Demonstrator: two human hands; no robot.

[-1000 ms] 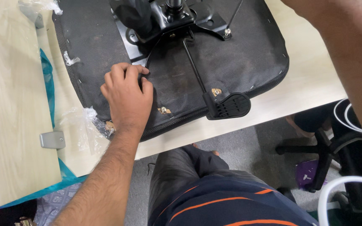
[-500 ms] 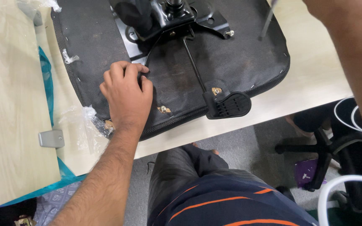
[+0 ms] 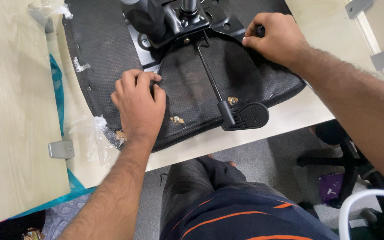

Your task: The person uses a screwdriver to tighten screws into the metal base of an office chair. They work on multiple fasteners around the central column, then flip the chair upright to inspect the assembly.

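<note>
An upturned office chair seat (image 3: 112, 58) lies face down on the pale wooden surface (image 3: 14, 89), its black underside up, filling the top middle of the view. The metal tilt mechanism (image 3: 178, 22) sits at twelve o'clock on the seat, and its lever with a flat black paddle (image 3: 245, 116) runs down toward five o'clock. The left hand (image 3: 138, 106) rests on the fabric at about eight o'clock from the mechanism, fingers curled and pressed together against the seat, bracing it near two small brass fittings (image 3: 177, 119). The right hand (image 3: 274, 38) is at two o'clock, fingers bent and pinched around a small dark part (image 3: 259, 30) at the plate's edge; what that part is cannot be told. The work in hand looks like fixing the mechanism to the seat, with this fastening point being handled. The next move would probably call for a steady left-hand hold while the right turns or seats the part squarely. Scraps of clear plastic wrap (image 3: 92, 133) lie at nine o'clock.
</note>
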